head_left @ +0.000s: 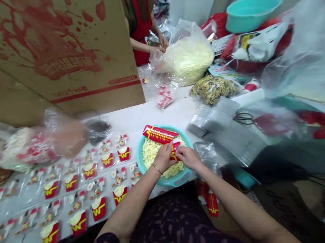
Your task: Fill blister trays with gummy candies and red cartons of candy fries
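Observation:
Over a turquoise basin (179, 180), both hands meet at a small red carton with yellow markings (173, 156). My left hand (164, 158) grips it from the left, fingers curled. On the carton's right edge, my right hand (189, 158) pinches with thumb and fingers. Pale yellow pieces shaped like French fries (150, 151) fill the basin under the hands. Across its far rim lies a nested stack of red-and-yellow cartons (161, 134). The carton's inside is mostly hidden by my fingers.
Rows of filled red cartons (99, 209) in clear trays cover the table's left. Cardboard boxes (93, 67) stand behind them. Scissors (243, 118) and clear plastic packs (210, 115) lie right. Across the table, a co-worker's hands (160, 44) touch a big bag of pale pieces (191, 59).

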`<state>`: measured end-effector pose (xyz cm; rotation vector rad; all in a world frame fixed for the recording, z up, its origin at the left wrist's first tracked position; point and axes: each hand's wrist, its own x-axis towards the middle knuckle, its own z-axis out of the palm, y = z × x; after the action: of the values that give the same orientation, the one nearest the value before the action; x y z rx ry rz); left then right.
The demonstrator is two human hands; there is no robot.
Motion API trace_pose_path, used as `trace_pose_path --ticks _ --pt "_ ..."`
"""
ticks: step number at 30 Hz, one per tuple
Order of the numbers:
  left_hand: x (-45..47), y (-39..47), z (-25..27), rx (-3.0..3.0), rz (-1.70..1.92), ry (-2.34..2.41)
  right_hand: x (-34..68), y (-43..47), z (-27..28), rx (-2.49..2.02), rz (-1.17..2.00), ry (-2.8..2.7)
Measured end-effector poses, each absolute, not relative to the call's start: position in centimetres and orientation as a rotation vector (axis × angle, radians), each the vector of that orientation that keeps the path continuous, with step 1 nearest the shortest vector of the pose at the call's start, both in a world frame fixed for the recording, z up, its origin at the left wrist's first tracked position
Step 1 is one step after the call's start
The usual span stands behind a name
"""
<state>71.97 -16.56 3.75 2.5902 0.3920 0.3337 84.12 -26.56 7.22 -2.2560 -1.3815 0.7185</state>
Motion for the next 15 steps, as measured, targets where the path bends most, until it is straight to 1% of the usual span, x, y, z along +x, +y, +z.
trace_pose_path --ticks 4,9,12,15 --pt "66.4 -16.2 3.1 2.533 0.313 0.539 82.1 -25.3 7.4 -2.162 0.838 -1.466" --pt "61.9 -17.1 3.2 2.518 0.372 0.778 80.2 -23.6 7.4 -2.08 0.848 -1.673" --pt "61.6 -17.7 3.1 2.426 0.368 0.744 77.4 -23.4 7.2 -2.032 0.882 -1.781" --pt "60.9 -17.7 2.5 2.338 0.336 0.695 75.5 -23.6 6.8 -2.051 0.922 -1.763"
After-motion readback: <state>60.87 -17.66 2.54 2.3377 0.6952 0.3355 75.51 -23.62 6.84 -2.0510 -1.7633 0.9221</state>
